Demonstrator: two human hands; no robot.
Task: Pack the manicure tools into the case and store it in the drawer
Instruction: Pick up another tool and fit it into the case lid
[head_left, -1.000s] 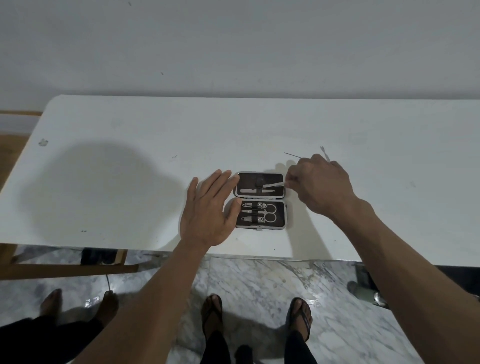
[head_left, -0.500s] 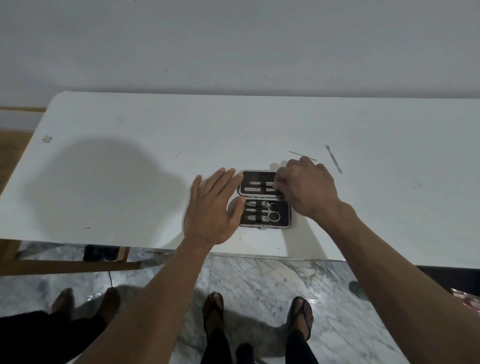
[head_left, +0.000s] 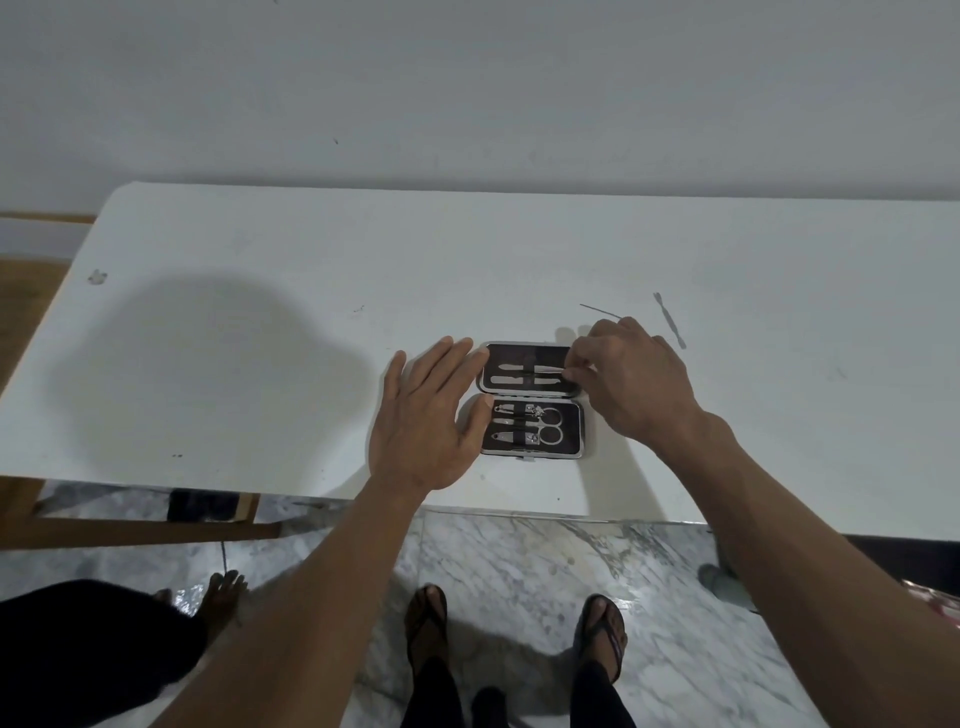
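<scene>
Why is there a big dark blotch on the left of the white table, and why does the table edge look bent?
Head view: the blotch is a soft shadow on the table, probably the wearer's, lit from behind; both hands cast smaller ones. Head view: the wide-angle lens bows straight edges. Head view: the case is sharp, without glare.

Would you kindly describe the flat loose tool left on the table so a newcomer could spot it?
On the white table, look beyond the open case and past the right hand. The flat tool lies farthest right, broader and paler than the thin needle-like tool to its left.
</scene>
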